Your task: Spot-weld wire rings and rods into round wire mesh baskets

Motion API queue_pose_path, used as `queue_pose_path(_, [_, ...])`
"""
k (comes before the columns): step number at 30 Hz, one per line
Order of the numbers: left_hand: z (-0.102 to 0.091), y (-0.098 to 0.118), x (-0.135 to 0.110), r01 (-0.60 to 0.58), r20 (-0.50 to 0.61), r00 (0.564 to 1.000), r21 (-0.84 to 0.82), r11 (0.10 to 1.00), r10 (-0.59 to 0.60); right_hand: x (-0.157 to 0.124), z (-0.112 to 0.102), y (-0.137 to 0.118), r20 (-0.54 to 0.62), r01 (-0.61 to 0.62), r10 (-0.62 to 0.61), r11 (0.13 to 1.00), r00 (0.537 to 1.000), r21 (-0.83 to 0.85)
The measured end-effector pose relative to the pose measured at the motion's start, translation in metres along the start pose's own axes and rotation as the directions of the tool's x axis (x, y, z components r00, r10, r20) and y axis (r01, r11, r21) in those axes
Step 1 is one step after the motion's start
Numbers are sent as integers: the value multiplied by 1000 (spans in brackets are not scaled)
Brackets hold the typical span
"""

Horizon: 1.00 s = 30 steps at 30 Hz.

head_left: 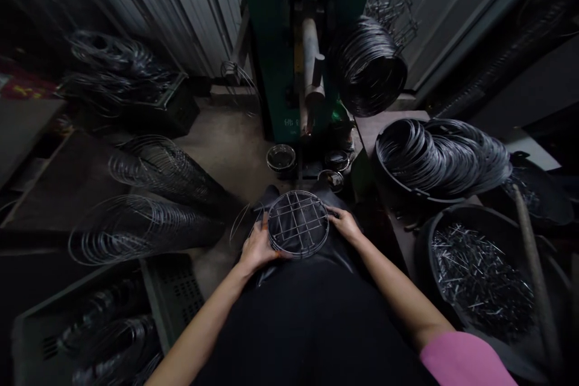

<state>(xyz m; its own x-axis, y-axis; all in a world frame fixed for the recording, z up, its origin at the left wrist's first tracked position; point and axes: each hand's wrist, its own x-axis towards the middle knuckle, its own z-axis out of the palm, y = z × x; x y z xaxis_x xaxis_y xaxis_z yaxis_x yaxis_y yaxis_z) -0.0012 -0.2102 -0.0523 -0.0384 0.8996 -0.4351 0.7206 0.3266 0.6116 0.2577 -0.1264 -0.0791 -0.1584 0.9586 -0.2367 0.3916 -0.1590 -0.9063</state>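
A round wire grill rack with crossing bars inside a ring lies level above my lap, between both hands. My left hand grips its left rim, with the thumb along the near edge. On the right rim, the fingers of my right hand are closed round the wire. Dark material covers my lap under the rack. Just ahead stands a green machine with a thick metal arm reaching toward me.
To my right are a tub of wire rings and a basin of short cut wires. A large wire coil sits beside the machine. Stacked rings and a crate of wire parts are on my left.
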Motion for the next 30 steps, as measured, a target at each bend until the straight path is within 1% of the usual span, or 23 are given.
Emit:
queue_pose_path(3, [2,3,0,20,-17,1000,63,998,-19,-2,5,0,-55,14,-14,1000,998,2])
queue_pose_path(4, [2,1,0,10,-18,1000,56,998,-9,-4,6,0,-67,19,-18,1000,998,8])
queue_pose_path(6, [-3,-8,1,-52,1,999,-14,999,52,-12,7,1,-85,43,-40,999,996,26])
queue_pose_path(8, [-13,-22,3,-124,71,988,-173,977,138,-22,7,4,-111,66,-62,997,992,40])
queue_pose_path(9, [-19,-28,4,-129,118,979,-281,951,168,-26,6,6,-132,66,-60,997,989,40])
queue_pose_path(10, [-25,-32,4,-102,158,972,-391,915,175,-30,4,7,-160,58,-51,998,986,39])
queue_pose_path(11, [-30,-35,5,-52,177,971,-492,869,159,-33,3,8,-199,46,-38,998,979,38])
queue_pose_path(13, [-37,-33,6,39,155,985,-641,766,80,-36,2,7,-280,36,-22,998,960,45])
queue_pose_path(15, [-37,-24,8,53,101,994,-717,696,28,-35,4,2,-306,57,-35,996,951,65])
queue_pose_path(17, [-32,-13,11,21,68,997,-730,683,42,-33,8,-4,-275,85,-59,993,960,81])
queue_pose_path(20, [-24,-4,14,-33,19,998,-678,734,63,-30,13,-10,-239,124,-104,990,965,67])
queue_pose_path(24, [-22,-6,16,-59,-18,998,-583,810,61,-28,12,-13,-217,175,-175,984,960,-18])
queue_pose_path(27, [-23,-6,17,-78,-32,997,-521,850,72,-27,10,-16,-189,196,-207,978,960,-77])
queue_pose_path(30, [-22,-3,19,-81,-61,996,-460,884,60,-27,8,-20,-163,207,-227,970,960,-127])
